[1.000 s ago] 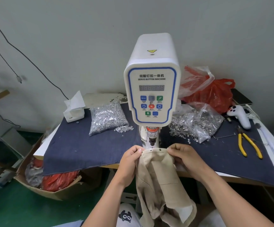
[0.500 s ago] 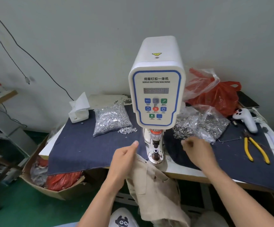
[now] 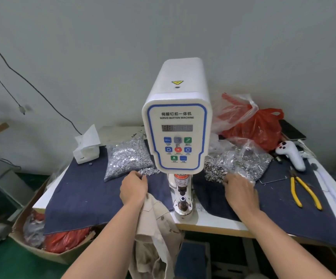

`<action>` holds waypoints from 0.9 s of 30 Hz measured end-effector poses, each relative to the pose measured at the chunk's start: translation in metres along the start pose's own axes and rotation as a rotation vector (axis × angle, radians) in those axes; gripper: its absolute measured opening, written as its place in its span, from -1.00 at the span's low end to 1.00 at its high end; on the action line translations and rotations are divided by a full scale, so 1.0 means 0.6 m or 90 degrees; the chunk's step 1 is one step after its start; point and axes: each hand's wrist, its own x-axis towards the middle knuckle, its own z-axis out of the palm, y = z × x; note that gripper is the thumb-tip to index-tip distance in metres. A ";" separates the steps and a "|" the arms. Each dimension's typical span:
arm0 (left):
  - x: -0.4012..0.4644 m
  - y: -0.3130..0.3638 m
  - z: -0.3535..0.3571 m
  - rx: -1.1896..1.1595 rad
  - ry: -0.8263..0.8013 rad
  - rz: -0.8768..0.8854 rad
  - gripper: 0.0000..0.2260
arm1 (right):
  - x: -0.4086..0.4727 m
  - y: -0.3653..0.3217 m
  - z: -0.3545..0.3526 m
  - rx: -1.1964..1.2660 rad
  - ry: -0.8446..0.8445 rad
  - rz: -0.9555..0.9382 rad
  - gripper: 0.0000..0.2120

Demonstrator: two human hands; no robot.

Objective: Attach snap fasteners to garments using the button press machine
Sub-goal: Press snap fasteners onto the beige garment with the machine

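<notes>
- Head view: left hand (image 3: 134,188) reaches the loose snaps (image 3: 148,171) by the left bag (image 3: 127,158), fingers curled; pinch unclear.
- Right hand (image 3: 240,193) at ring snaps (image 3: 215,172), fingers hidden, cannot tell.
- Beige garment (image 3: 157,228) hangs off the bench (image 3: 213,226) edge beside the press die (image 3: 182,200), parked for reloading, I'd guess.

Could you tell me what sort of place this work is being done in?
Probably a small garment workshop: a servo button machine stands on a cloth-covered table, bags of metal snap parts lie beside it, and a beige garment hangs off the front edge.
</notes>
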 end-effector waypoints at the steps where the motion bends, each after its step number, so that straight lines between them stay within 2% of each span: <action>1: 0.000 0.002 0.002 0.006 0.006 0.005 -0.86 | 0.001 0.001 -0.003 0.012 -0.004 0.004 -0.86; 9: -0.005 0.000 0.009 -0.018 0.040 0.015 -0.86 | 0.001 0.000 -0.021 0.125 0.003 0.012 -0.87; 16: -0.006 -0.018 0.006 -0.017 0.004 0.087 -0.85 | -0.002 -0.002 -0.022 0.148 -0.007 0.013 -0.90; 19: -0.006 -0.024 0.008 -0.004 0.007 0.099 -0.85 | -0.001 -0.008 -0.022 0.256 0.000 0.049 -0.87; 24: -0.007 -0.024 0.006 -0.062 0.016 0.072 -0.86 | 0.004 -0.019 -0.021 0.448 -0.080 0.158 -0.91; 27: -0.009 -0.026 0.000 -0.086 0.012 0.073 -0.86 | 0.004 -0.016 -0.015 0.556 -0.136 0.199 -0.86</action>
